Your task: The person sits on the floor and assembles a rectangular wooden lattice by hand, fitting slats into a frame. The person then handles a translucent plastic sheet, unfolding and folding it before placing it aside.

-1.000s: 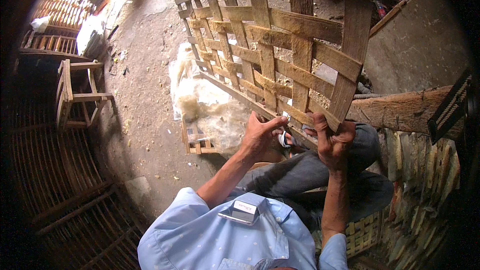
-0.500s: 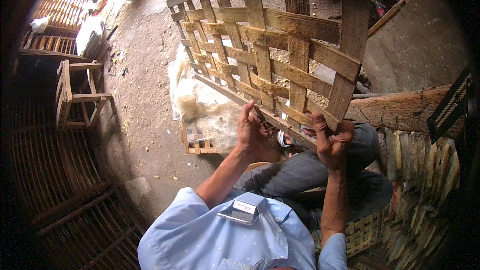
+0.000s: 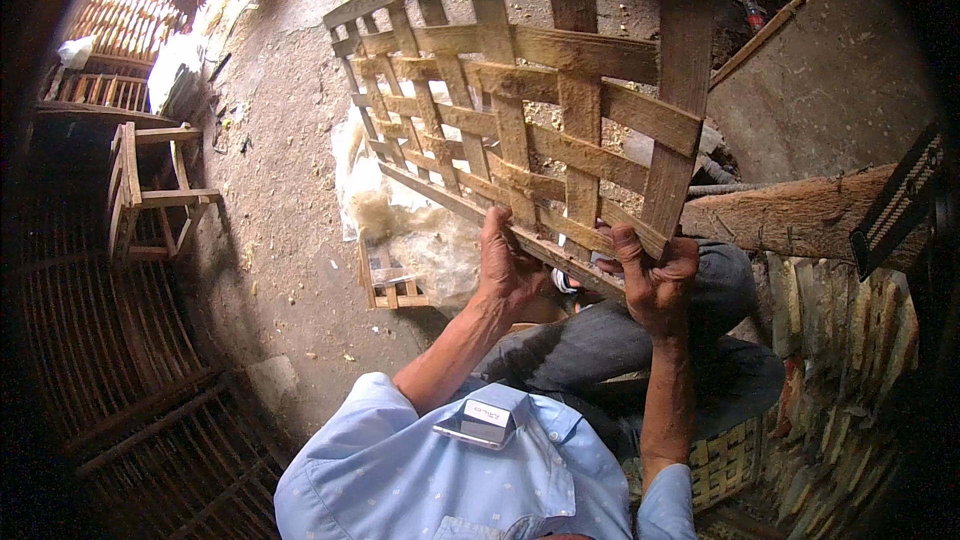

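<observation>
A large woven bamboo lattice panel (image 3: 510, 120) in a wooden frame stands tilted in front of me, its strips caked with a yellowish crust. My left hand (image 3: 508, 262) is closed on the panel's lower rail, thumb on the near face. Further right, my right hand (image 3: 655, 280) grips the lower right corner, its thumb on the lattice. The fingers behind the panel are mostly hidden. Beyond the lower left part of the panel lies clear plastic sheeting (image 3: 420, 255) with pale fibrous stuff in it, over a smaller wooden lattice frame (image 3: 385, 285).
A small wooden stool frame (image 3: 160, 190) stands at the left, by dark slatted racks (image 3: 110, 330). A thick log (image 3: 800, 210) lies at the right beside a black perforated object (image 3: 895, 205). Stacked panels (image 3: 840, 360) fill the lower right. Debris dots the concrete floor (image 3: 280, 190).
The lattice panel has shifted slightly to the left, most at its right end. My right hand moved a little left with it; both hands keep their grip.
</observation>
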Action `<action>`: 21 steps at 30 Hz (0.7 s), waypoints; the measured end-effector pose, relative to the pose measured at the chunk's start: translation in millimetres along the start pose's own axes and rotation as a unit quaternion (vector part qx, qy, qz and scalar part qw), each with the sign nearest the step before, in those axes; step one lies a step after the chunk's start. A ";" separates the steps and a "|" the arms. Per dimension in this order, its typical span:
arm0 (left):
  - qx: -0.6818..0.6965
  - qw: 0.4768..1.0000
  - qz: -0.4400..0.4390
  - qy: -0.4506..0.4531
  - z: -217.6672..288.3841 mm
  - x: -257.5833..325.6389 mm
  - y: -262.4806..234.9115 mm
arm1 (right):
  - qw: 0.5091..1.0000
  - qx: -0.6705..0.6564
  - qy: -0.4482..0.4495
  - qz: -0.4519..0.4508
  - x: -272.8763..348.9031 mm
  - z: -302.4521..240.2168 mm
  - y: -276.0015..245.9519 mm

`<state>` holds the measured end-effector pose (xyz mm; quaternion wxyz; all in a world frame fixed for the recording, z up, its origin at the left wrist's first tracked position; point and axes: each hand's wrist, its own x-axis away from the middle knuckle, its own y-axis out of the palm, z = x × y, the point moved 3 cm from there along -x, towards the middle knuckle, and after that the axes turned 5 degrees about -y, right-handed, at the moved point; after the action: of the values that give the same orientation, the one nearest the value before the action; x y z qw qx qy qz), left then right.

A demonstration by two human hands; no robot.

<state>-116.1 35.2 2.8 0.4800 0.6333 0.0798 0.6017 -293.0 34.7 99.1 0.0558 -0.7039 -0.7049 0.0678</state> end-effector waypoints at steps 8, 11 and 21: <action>0.024 0.999 -0.047 0.001 8.6 2.0 -15.3 | 1.000 -0.020 0.010 0.006 -0.7 -3.8 1.0; -0.030 0.997 -0.065 0.002 13.5 -13.9 -40.8 | 0.999 -0.048 0.020 0.017 -0.1 -7.9 2.9; -0.059 0.996 -0.066 -0.021 4.8 16.7 -0.9 | 0.997 -0.062 0.017 0.032 0.4 -8.8 1.4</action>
<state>-107.2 44.5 14.5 0.5567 0.6099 0.0759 0.5589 -290.1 35.2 107.5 0.0221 -0.7289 -0.6841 0.0141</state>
